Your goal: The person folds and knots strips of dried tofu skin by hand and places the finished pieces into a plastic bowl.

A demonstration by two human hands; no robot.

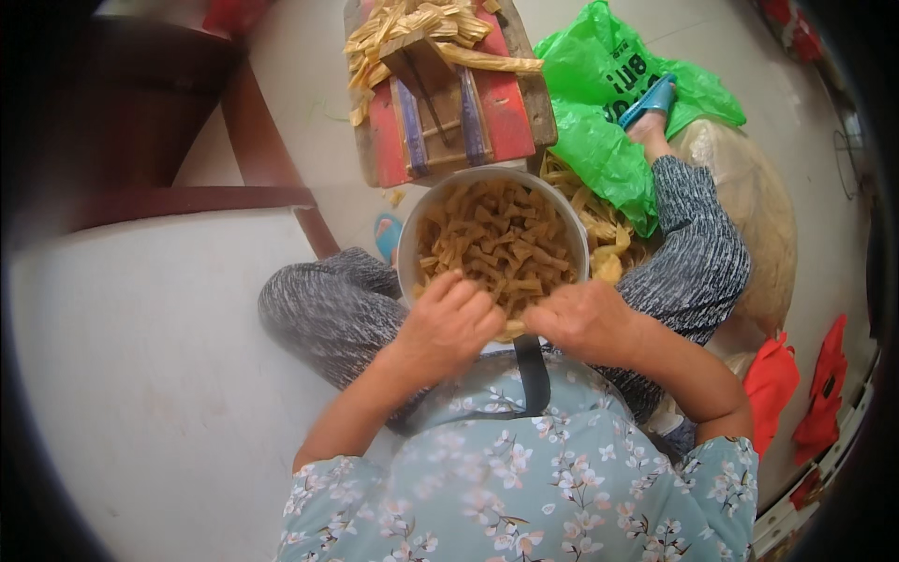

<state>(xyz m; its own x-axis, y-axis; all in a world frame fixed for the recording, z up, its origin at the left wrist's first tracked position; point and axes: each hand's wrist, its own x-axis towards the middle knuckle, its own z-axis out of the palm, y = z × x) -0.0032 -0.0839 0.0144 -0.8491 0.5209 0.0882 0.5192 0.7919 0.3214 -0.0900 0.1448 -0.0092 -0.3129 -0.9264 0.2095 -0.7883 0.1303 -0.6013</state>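
Note:
My left hand [453, 323] and my right hand [586, 319] meet over the near rim of a round white bucket [580, 235]. Their fingers are closed at the two ends of a short pale yellow dried strip [515, 328]; its ends are hidden by the fingers. Many short, folded-looking brown-yellow pieces [495, 239] fill the bucket, which stands between my knees. Just beyond its far rim is a red-topped wooden stool [502, 130]. On it lies a wooden fixture [419, 60] with a thin dark rod or blade and purple tape along both sides.
Longer dried strips [421, 21] are heaped on the stool's far end. A green plastic bag [597, 91] lies under my right foot, beside more loose strips [611, 239] and a large translucent sack [758, 225]. At left is a white surface [161, 365]; red cloth [772, 386] lies right.

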